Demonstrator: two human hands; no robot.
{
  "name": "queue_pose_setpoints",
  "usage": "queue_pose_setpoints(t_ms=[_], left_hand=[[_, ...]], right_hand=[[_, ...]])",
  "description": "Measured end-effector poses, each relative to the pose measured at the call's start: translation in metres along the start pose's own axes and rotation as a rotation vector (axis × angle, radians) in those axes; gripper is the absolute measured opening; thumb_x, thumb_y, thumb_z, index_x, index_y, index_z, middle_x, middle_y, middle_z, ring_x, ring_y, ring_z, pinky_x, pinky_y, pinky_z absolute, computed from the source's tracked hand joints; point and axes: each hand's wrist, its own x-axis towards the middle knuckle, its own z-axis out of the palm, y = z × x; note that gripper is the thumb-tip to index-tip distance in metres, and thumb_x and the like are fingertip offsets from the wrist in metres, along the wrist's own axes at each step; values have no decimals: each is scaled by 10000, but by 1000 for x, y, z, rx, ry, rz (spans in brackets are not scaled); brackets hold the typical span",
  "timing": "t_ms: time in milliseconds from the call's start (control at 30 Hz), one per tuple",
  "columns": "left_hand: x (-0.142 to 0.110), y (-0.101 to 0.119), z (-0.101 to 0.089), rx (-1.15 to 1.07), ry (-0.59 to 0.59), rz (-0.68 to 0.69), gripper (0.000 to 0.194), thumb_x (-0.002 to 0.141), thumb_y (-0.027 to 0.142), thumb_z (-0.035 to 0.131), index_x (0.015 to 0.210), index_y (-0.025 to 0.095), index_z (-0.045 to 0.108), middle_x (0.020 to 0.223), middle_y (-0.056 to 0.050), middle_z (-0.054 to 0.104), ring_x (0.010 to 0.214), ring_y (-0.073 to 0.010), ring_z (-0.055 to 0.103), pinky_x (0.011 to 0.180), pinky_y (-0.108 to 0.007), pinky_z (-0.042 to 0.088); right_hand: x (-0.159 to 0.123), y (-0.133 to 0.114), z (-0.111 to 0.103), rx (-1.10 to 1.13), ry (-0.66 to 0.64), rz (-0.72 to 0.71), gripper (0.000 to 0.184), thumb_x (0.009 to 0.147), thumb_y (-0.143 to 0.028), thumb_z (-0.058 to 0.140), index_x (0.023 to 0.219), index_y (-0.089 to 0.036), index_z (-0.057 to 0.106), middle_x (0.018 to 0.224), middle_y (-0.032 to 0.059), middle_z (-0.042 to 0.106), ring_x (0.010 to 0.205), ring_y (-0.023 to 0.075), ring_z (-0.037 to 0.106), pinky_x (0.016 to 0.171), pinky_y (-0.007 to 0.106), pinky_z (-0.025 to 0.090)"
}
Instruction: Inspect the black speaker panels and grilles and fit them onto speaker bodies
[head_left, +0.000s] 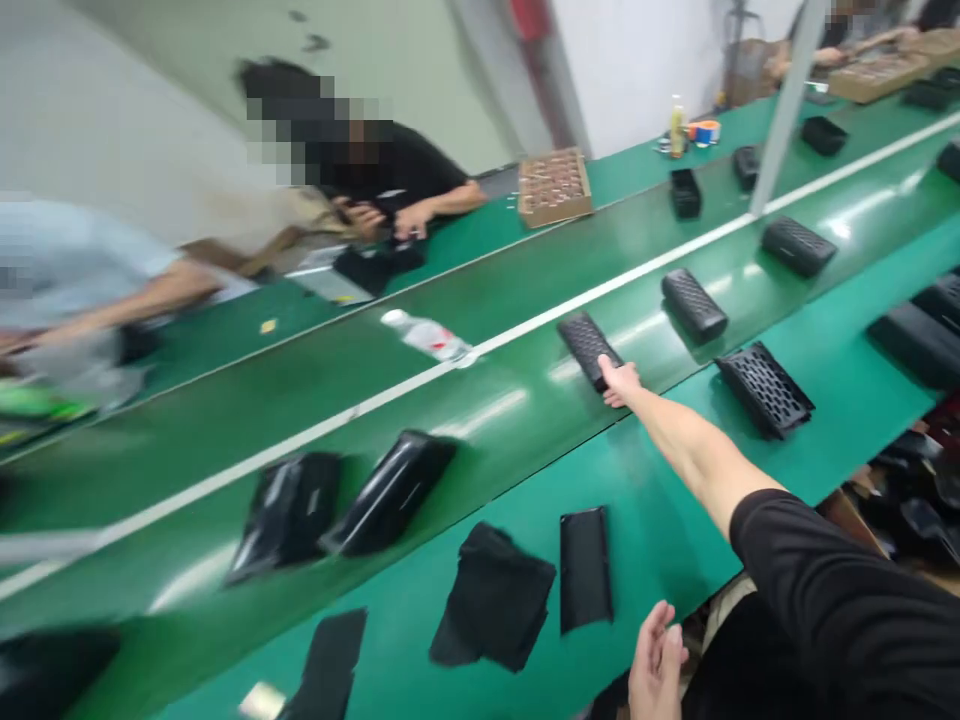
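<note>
My right hand (619, 383) is stretched far out over the green conveyor belt (480, 420) and grips the near end of a black perforated speaker grille (587, 346) lying on the belt. My left hand (655, 665) hangs low near my body at the bench's front edge, fingers loosely curled, holding nothing. In front of it on the bench lie a black flat panel (585, 568) and a folded black cloth (495, 596).
More black grilles (694, 303) (798, 246) ride the belt to the right; a black perforated frame (765, 388) lies on the bench. Two glossy black shells (341, 505) sit on the belt at left, a plastic bottle (427, 336) beyond. People work across the belt; a cardboard tray (553, 186) stands there.
</note>
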Motion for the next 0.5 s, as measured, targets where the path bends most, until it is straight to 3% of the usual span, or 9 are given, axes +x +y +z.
queue_pose_setpoints(t_ms=[133, 233, 300, 367, 500], left_hand=[[19, 3, -25, 257, -245, -12, 748, 703, 791, 816, 1194, 230, 765, 1305, -177, 769, 1233, -375, 727, 946, -414, 631], [43, 19, -34, 556, -476, 92, 664, 758, 738, 792, 1192, 236, 774, 1326, -152, 760, 1267, -383, 702, 1073, -473, 587], [59, 28, -31, 763, -622, 286, 579, 822, 703, 734, 1155, 233, 788, 1285, -152, 767, 1242, -389, 699, 1122, -539, 552], [72, 34, -20, 911, -738, 548, 499, 901, 651, 645, 1128, 231, 792, 1257, -161, 763, 1244, -389, 682, 1147, -598, 519], [93, 36, 28, 1109, -905, 1002, 423, 999, 482, 543, 1239, 206, 756, 1392, -189, 693, 1354, -376, 611, 1192, -614, 463]], right_hand=[[-23, 12, -16, 125, 48, -44, 417, 1023, -441, 728, 1317, -158, 639, 963, 26, 727, 758, 157, 694, 702, 318, 603], [-74, 56, -50, 234, 53, -68, 585, 890, -439, 864, 1333, -146, 619, 732, -36, 685, 627, 161, 669, 627, 301, 567], [-130, 106, -85, 316, 85, -83, 549, 788, -504, 910, 1166, -169, 693, 717, -10, 713, 627, 191, 699, 624, 327, 574], [-199, 169, -128, 383, 236, -77, 532, 708, -606, 897, 994, -193, 720, 695, -1, 713, 604, 188, 685, 633, 339, 567], [-336, 304, -221, 466, 783, 109, 525, 593, -655, 859, 792, -227, 628, 641, 7, 642, 592, 205, 648, 601, 346, 528]])
